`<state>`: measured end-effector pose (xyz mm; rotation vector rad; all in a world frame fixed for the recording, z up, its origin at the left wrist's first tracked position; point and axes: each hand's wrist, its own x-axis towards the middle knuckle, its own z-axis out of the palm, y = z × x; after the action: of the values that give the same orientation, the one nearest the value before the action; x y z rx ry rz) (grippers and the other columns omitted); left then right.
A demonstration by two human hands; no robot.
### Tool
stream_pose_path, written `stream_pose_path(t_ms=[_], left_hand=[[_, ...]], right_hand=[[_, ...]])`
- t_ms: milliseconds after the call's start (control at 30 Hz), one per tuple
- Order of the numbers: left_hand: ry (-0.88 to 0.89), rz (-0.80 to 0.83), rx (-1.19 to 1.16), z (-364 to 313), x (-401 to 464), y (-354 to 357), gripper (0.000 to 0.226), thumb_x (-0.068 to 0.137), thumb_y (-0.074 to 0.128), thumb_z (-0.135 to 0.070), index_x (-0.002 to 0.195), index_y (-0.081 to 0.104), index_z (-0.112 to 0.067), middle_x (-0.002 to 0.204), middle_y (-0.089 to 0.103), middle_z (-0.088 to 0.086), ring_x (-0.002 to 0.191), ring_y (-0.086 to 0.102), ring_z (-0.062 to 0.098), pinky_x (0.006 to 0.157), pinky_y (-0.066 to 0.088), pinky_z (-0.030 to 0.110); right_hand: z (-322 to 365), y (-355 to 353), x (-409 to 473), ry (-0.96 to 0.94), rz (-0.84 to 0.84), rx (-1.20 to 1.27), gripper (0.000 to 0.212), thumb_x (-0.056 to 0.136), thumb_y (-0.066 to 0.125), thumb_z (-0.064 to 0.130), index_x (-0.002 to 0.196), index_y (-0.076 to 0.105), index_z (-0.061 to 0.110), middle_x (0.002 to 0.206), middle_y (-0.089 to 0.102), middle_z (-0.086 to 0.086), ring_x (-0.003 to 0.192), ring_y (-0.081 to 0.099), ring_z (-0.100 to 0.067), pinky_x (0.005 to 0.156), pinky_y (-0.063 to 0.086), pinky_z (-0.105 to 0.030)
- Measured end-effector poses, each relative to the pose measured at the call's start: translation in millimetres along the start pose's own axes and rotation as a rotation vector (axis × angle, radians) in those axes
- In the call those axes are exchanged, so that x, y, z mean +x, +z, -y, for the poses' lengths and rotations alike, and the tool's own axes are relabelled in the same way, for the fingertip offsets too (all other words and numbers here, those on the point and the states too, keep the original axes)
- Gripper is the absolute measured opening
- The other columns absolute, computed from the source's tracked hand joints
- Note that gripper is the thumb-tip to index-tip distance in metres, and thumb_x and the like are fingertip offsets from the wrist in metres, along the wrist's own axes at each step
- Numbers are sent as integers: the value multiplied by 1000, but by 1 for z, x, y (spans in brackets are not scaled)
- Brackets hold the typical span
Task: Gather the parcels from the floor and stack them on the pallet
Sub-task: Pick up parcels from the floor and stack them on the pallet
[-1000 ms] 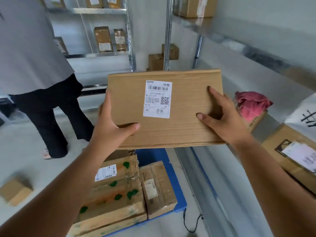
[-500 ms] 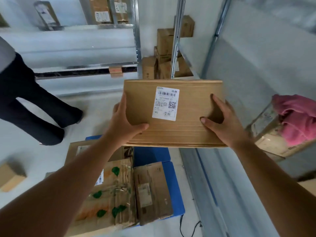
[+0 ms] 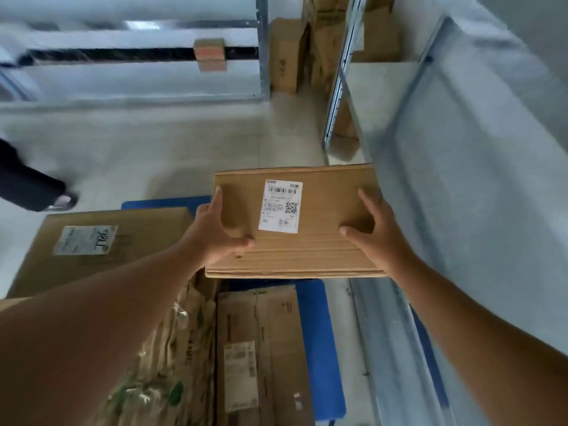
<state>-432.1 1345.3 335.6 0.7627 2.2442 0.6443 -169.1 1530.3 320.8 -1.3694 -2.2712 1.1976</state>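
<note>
I hold a flat brown cardboard parcel (image 3: 319, 241) with a white shipping label, level and above the far right part of the blue pallet (image 3: 319, 333). My left hand (image 3: 215, 232) grips its left edge, thumb on top. My right hand (image 3: 373, 233) grips its right side, thumb on top. On the pallet lie a large brown box (image 3: 129, 244) with a handwritten label, a parcel with green leaf prints (image 3: 166, 364) and a narrow taped box (image 3: 261, 348).
Metal shelving (image 3: 341, 81) rises on the right, with a grey shelf face close beside the pallet. Several cardboard boxes (image 3: 287, 53) stand on the floor at the back. Another person's dark trouser leg and foot (image 3: 33, 189) are at the left. A small box (image 3: 210, 53) sits on the back shelf.
My view has tipped down and the parcel has dropped lower over the pallet. The large labelled box has come into view. The other person's legs have shifted toward the left edge.
</note>
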Motion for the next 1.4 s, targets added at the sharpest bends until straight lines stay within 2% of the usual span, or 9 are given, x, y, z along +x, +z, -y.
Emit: stream_pose_path(t_ms=[67, 200, 300, 767, 867, 1033, 1233, 1333, 1400], left_hand=[[-17, 3, 23, 13, 38, 27, 147, 70, 98, -25, 167, -11, -32, 163, 28, 10, 141, 42, 33, 116, 39, 55], [-40, -9, 5, 32, 97, 67, 144, 71, 96, -14, 168, -9, -34, 162, 28, 11, 142, 41, 36, 115, 40, 56], [-69, -22, 38, 50, 125, 93, 141, 72, 95, -15, 168, -8, -32, 161, 29, 12, 140, 43, 36, 114, 40, 56], [-354, 59, 327, 132, 186, 176, 144, 72, 94, -47, 168, -11, -30, 171, 14, 21, 150, 33, 47, 119, 36, 60], [-392, 86, 414, 144, 183, 181, 129, 76, 88, -57, 169, 5, -24, 169, 23, 23, 148, 37, 46, 118, 39, 59], [-148, 90, 955, 137, 168, 191, 87, 83, 76, -67, 151, 50, -19, 164, 26, 16, 147, 34, 41, 106, 49, 57], [-137, 229, 835, 143, 165, 208, 73, 93, 71, -57, 152, 47, -20, 144, 49, 9, 123, 58, 30, 93, 56, 42], [-85, 250, 806, 142, 163, 205, 43, 99, 64, -47, 134, 61, -22, 111, 64, -1, 95, 65, 17, 68, 52, 31], [0, 205, 778, 133, 159, 196, 29, 101, 60, -40, 124, 64, -23, 98, 65, -2, 81, 67, 14, 58, 49, 27]], right_hand=[[-34, 27, 27, 17, -16, 21, 91, 89, 78, 35, 162, 23, 40, 165, 23, -5, 142, 37, -22, 106, 36, -36], [-87, 73, 64, 38, -29, 60, 92, 89, 78, 35, 162, 21, 42, 166, 21, -2, 145, 35, -26, 114, 36, -46], [-117, 101, 81, 57, -14, 111, 92, 90, 78, 29, 162, 21, 39, 167, 18, -4, 147, 32, -27, 112, 31, -40], [-211, 192, 130, 106, 209, 129, 93, 91, 78, 29, 163, 20, 40, 167, 19, -3, 148, 35, -27, 120, 34, -50], [-216, 205, 132, 119, 265, 92, 90, 93, 76, 28, 163, 20, 38, 167, 19, -5, 147, 35, -28, 118, 33, -46], [-227, 218, 126, 122, 351, 20, 96, 92, 77, 30, 164, 14, 39, 170, 14, -6, 151, 31, -29, 121, 31, -50], [-225, 225, 124, 133, 360, -24, 97, 96, 73, 28, 164, 5, 39, 173, -4, -6, 157, 19, -33, 125, 25, -52], [-219, 222, 114, 79, 308, -150, 91, 98, 70, 32, 165, 9, 35, 172, -22, -6, 161, -2, -32, 129, 15, -52], [-204, 214, 98, 39, 233, -140, 84, 99, 67, 37, 165, 14, 35, 173, -18, -4, 161, -6, -29, 129, 14, -52]])
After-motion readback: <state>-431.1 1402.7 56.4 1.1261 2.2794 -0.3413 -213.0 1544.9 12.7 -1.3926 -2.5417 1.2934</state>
